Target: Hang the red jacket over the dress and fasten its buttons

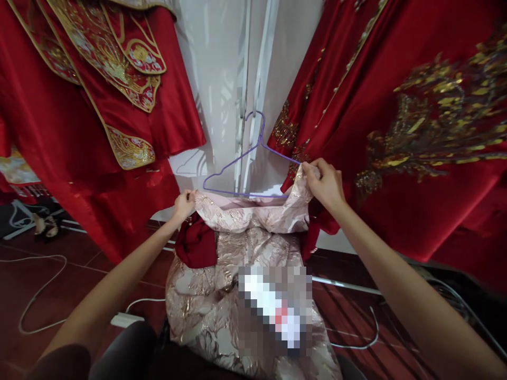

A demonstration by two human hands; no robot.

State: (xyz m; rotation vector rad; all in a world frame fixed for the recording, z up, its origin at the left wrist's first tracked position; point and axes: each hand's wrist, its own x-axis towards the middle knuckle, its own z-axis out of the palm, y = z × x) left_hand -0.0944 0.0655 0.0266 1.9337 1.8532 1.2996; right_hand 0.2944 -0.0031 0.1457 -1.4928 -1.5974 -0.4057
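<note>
A pale pink brocade dress (233,248) with a metallic pattern lies across my lap, its wide neckline lifted. My left hand (185,205) pinches the left end of that neckline. Higher up, my right hand (322,182) grips the right end, close to the right arm of a purple hanger (237,155). The hanger's right shoulder runs behind the fabric at my right hand; its left end is bare, just above the left side of the neckline. Dark red cloth (196,243) shows at the dress's sides. A blurred-out object (273,309) rests on the skirt.
Red embroidered garments hang at the left (138,105) and right (396,132). White metal posts (253,63) stand between them before a pale wall. Cables and a white power strip (127,320) lie on the red tiled floor (39,301). Shoes (45,224) stand at far left.
</note>
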